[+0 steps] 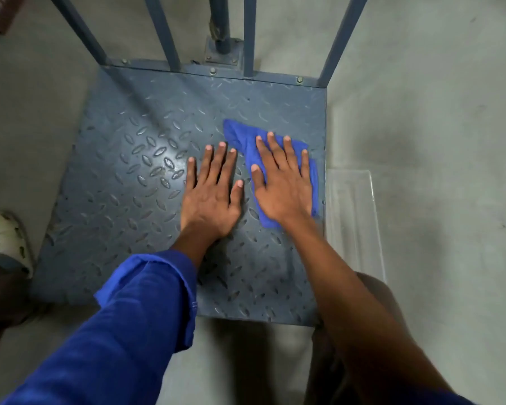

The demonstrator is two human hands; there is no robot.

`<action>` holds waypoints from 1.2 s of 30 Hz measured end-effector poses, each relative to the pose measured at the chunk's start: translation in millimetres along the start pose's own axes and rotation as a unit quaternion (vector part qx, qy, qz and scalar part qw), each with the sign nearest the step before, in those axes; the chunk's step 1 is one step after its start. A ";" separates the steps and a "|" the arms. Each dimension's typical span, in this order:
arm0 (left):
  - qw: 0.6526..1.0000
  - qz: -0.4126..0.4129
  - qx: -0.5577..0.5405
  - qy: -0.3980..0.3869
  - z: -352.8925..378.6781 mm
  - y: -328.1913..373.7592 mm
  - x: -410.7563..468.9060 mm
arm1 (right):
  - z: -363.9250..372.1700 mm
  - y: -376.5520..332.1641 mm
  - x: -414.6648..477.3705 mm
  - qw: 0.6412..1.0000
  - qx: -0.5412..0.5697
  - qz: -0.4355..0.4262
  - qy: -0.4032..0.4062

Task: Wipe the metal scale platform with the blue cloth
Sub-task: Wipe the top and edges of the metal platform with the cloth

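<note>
**Wipe in hand, right side of the platform**

The blue cloth (240,135) lies flat on the metal scale platform (123,176) toward 3 o'clock, close to the right edge. The right grip (281,188) presses it down with fingers straight and spread, clasping nothing. The left grip (214,197), also flat and spread, rests on bare plate just beside it, near the centre. Wiping looks under way. The next move likely calls for steady downward pressure while sliding the cloth toward the 9 o'clock half, working over the raised tread. On the floor at 3 o'clock, just beside the platform, sits a clear tray (354,217); no contents show in it.
</note>
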State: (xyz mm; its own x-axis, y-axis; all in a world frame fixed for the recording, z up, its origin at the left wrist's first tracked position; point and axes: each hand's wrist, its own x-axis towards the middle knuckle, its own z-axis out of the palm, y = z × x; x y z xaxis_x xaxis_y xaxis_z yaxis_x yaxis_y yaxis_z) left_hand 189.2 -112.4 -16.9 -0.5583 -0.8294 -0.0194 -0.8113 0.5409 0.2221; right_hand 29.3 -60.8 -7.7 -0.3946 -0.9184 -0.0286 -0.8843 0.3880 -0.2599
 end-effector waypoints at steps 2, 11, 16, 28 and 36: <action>1.000 -0.003 -0.001 -0.002 -1.6 -0.1 7.7 | -5.2 26.6 19.8 0.999 0.006 -0.045 -0.007; 1.000 -0.015 0.009 0.009 4.4 -2.0 26.7 | -1.5 24.4 60.9 0.992 -0.019 -0.123 -0.018; 1.000 -0.019 0.011 -0.001 2.6 0.3 28.4 | -15.6 26.5 104.3 0.996 0.036 0.079 -0.006; 1.000 -0.023 -0.002 0.005 3.2 1.4 27.6 | -2.8 14.8 104.9 0.993 -0.016 -0.118 -0.019; 1.000 -0.022 -0.008 0.009 1.3 0.6 27.2 | -9.2 23.5 116.4 0.993 0.030 -0.112 0.005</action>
State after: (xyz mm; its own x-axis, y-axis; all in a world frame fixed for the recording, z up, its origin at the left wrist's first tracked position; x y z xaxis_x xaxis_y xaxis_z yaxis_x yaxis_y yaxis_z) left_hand 173.2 -134.4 -18.6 -0.5195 -0.8544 -0.0116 -0.8314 0.5022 0.2379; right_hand -39.7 -157.9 -8.3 -0.1920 -0.9804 0.0454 -0.9337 0.1682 -0.3162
